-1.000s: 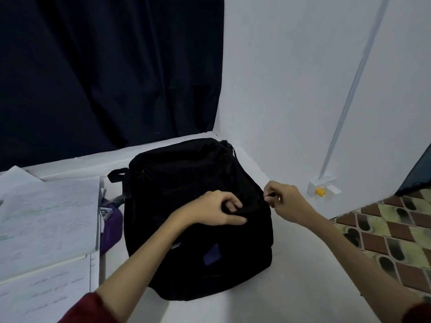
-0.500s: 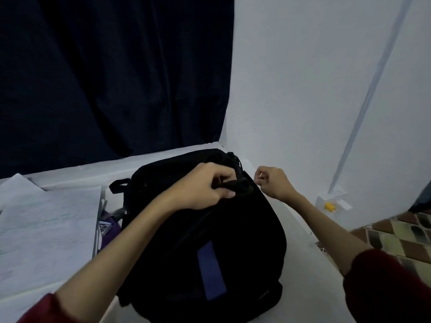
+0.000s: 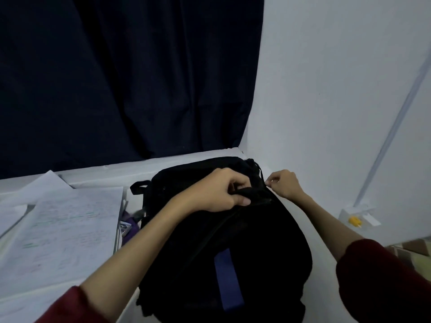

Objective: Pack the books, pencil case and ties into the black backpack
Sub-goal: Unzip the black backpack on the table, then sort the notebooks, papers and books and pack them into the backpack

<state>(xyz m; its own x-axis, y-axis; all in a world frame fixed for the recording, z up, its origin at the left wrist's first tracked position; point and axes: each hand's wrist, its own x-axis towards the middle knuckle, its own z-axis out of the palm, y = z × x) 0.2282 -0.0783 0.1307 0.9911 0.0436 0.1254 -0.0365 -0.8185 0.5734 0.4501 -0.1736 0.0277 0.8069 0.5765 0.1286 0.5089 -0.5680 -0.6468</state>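
The black backpack (image 3: 245,241) lies on the white table, a blue strip on its near face. My left hand (image 3: 217,192) grips a fold of the bag's fabric near its top. My right hand (image 3: 283,184) pinches a small zipper pull at the bag's upper right edge. Open books (image 3: 63,227) with handwritten pages lie to the left of the bag. A purple pouch (image 3: 129,226), perhaps the pencil case, peeks out between the books and the bag. No ties are visible.
A dark curtain (image 3: 130,78) hangs behind the table. A white wall (image 3: 338,89) stands close on the right, with a white socket with a yellow part (image 3: 355,220) low on it. Patterned floor shows at the far right.
My right hand has travelled with the zipper pull from the bag's right side up toward its top. My left hand shifted up the bag with it. The view has moved closer.
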